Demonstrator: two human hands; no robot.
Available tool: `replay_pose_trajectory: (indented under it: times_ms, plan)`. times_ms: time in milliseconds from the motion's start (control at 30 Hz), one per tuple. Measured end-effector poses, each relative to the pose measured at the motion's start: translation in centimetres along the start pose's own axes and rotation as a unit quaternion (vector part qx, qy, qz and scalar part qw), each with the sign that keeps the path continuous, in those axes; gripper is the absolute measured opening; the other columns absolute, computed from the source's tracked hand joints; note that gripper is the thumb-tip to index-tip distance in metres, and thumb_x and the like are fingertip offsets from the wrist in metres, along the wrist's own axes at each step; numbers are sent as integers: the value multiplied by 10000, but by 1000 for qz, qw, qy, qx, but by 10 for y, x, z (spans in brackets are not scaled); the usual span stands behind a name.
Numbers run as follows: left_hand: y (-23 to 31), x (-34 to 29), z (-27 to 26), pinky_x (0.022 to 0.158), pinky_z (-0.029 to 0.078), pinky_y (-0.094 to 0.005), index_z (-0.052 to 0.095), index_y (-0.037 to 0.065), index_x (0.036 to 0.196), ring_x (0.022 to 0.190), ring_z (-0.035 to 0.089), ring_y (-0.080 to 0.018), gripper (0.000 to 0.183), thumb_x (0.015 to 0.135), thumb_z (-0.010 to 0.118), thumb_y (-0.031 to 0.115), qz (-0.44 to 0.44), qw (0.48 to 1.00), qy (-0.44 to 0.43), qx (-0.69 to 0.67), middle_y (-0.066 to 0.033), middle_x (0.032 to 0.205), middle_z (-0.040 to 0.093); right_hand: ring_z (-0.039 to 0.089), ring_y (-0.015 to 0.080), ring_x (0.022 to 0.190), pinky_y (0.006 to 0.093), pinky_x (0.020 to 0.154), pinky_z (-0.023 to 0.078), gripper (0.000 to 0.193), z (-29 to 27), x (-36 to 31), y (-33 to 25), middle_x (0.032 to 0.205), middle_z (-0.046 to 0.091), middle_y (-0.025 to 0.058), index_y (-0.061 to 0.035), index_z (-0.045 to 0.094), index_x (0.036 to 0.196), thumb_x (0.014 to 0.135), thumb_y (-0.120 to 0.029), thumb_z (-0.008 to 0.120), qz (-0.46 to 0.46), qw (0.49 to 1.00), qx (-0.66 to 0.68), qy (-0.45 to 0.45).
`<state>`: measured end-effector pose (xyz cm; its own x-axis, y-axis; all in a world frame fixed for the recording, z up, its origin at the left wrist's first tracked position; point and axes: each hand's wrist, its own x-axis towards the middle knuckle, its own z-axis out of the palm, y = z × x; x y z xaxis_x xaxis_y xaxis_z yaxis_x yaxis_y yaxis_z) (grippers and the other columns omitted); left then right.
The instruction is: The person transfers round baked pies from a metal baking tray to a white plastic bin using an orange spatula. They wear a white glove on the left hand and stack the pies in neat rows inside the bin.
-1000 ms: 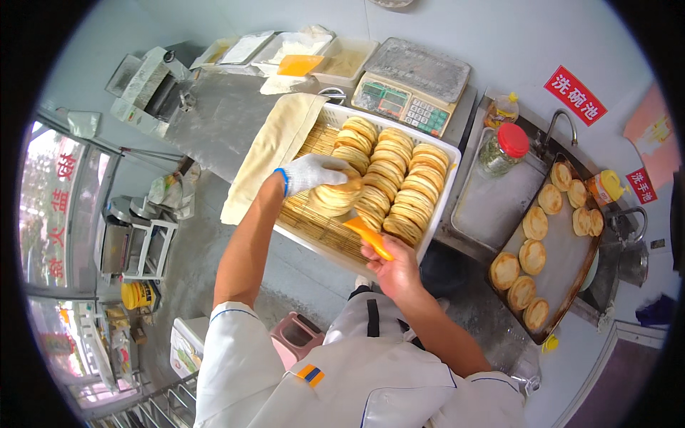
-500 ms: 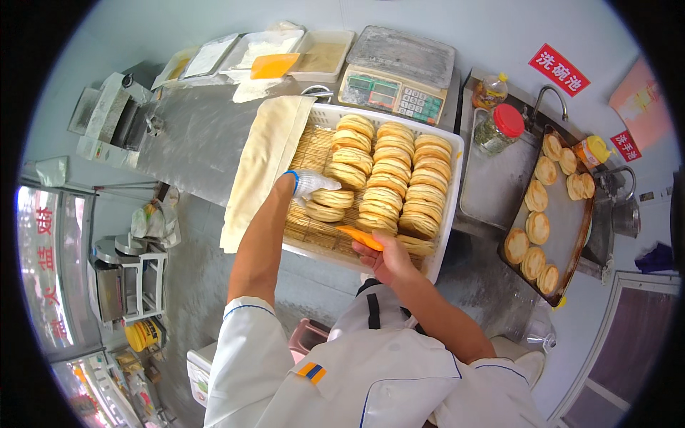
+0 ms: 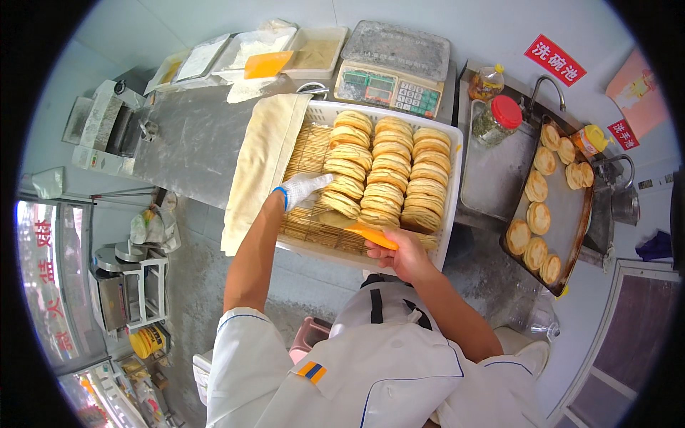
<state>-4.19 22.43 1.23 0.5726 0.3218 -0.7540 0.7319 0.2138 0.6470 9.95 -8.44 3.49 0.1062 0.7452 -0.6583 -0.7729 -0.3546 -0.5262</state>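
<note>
My left hand (image 3: 305, 188), in a white glove with a blue cuff, lies beside the left row of round, layered flatbreads (image 3: 342, 187). Its fingers are stretched out, with the tips at the side of that row. In my right hand (image 3: 408, 255) is an orange-handled flat-bladed tool (image 3: 373, 235), its thin blade pointing left, near the row's lower end. Three rows of the breads stand on edge on a bamboo mat (image 3: 300, 227) inside a white plastic tray (image 3: 451, 185). A cream cloth (image 3: 262, 160) is folded over the tray's left side.
Behind the tray stands a weighing scale (image 3: 391, 78). Powder-filled containers (image 3: 310, 53) and an orange scraper (image 3: 268, 65) sit at the back left. To the right, a dark baking tray (image 3: 564, 214) of breads rests by a sink tap (image 3: 549, 89), near a red-lidded jar (image 3: 498, 120).
The lowest breads of the left row now stand closer in line with the others. My left hand has drawn slightly left. The tool has shifted right, and its blade now shows.
</note>
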Motion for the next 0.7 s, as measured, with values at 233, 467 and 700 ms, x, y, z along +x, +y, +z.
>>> replay_pose_trajectory:
  times_ms: [233,467,700]
  plan:
    - [-3,5,22,1124,429,-479,397,97,1604,1352,557,-311,929,925,713,647,76,997,21,-12,-152,1473,586,759,214,837,301,587,572,344,3,-11,-2,1111,744,177,0,628,1198,1080,-313,549,-33,997,-73,14]
    - [-3,-1,20,1077,484,-396,407,2,1564,1285,585,-252,943,897,804,536,51,995,40,-71,-166,1413,614,755,197,824,296,567,575,334,6,-13,-3,1058,720,127,-15,658,1152,1084,-321,543,-46,994,-94,28]
    - [-35,-12,61,1168,402,-342,117,-59,1648,1402,506,-275,1310,755,956,405,153,977,136,56,-213,1527,519,757,206,832,290,569,572,304,11,-13,-4,1075,718,128,-22,634,1173,1074,-305,583,-43,987,-148,41]
